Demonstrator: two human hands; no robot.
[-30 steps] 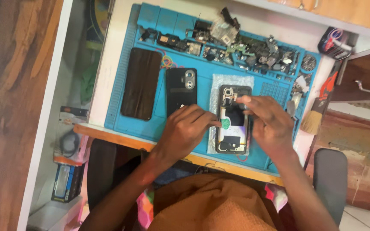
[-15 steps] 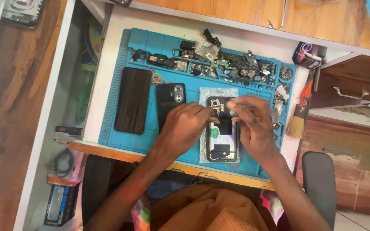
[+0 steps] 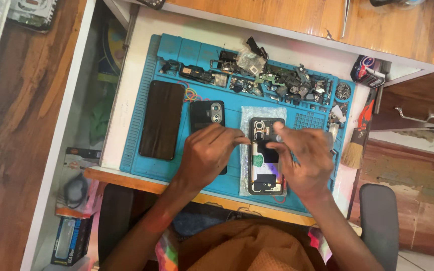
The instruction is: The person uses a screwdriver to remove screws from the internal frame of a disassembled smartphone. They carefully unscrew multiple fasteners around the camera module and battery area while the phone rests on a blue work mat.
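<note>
Pinching over the opened phone, the left hand and right hand meet fingertips at its upper half; what they nip, if anything, is too small to tell. The phone lies on a clear plastic bag on the blue work mat. At nine o'clock lie a black back cover and a dark screen panel. Loose parts crowd the mat's twelve o'clock edge. A brush lies at three o'clock on the white desk.
</note>
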